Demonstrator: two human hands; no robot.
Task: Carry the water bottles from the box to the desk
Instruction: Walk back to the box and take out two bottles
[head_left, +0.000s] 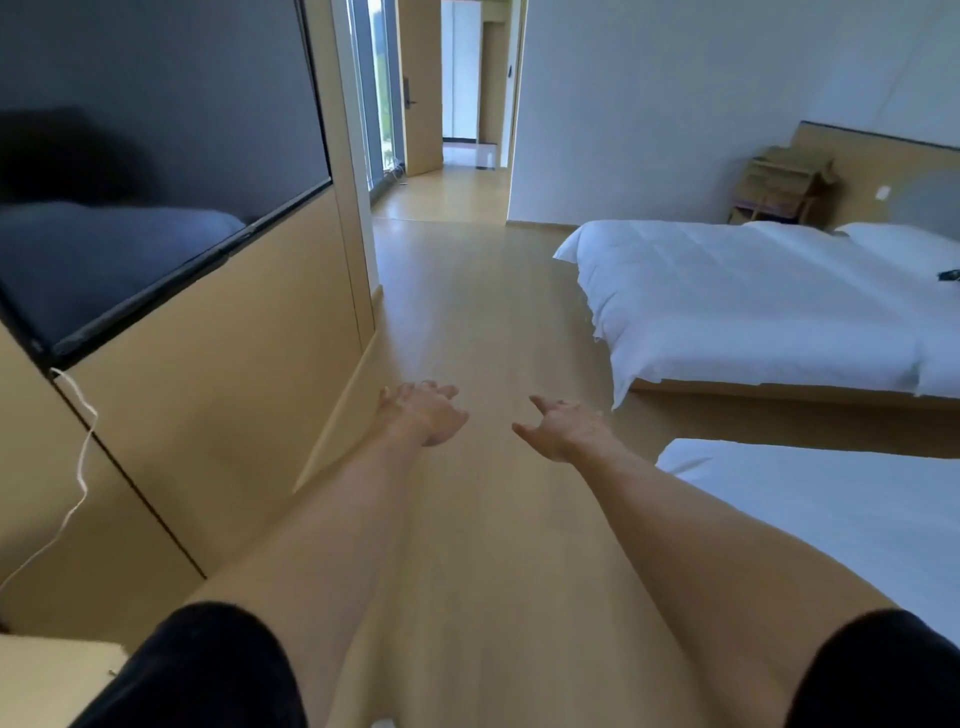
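Head view: the left hand and right hand are reaching forward over the wooden floor, fingers spread, holding nothing. No bottles, box or desk are showing. Filled bottles are likely heavy and slick; grasp mid-body. Two beds are lying right of the hands, a wall-mounted screen left.

2 hands in view, left hand and right hand, both holding nothing, plus 2 black sleeves, left sleeve and right sleeve. 2 beds with white bedding: far bed and near bed. 1 wall-mounted TV, 1 white cable, 1 wooden bedside stand, 1 open door.
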